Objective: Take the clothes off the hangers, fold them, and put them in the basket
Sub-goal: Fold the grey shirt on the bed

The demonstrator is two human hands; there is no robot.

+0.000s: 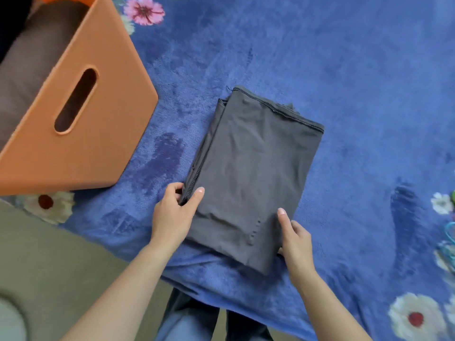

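A dark grey folded garment [253, 168] lies flat on the blue flowered blanket [344, 82]. My left hand [176, 210] grips its near left edge, thumb on top and fingers under the fold. At the near right corner my right hand [294, 239] holds the cloth the same way, thumb lying on top. The orange basket [93, 114] stands at the upper left, with a brown folded cloth [32, 60] inside it.
The blanket's front edge runs just below my hands, with my legs and a grey-green floor [49, 254] beneath. A bit of turquoise hanger [450, 232] shows at the right edge. Open blanket lies to the right and behind the garment.
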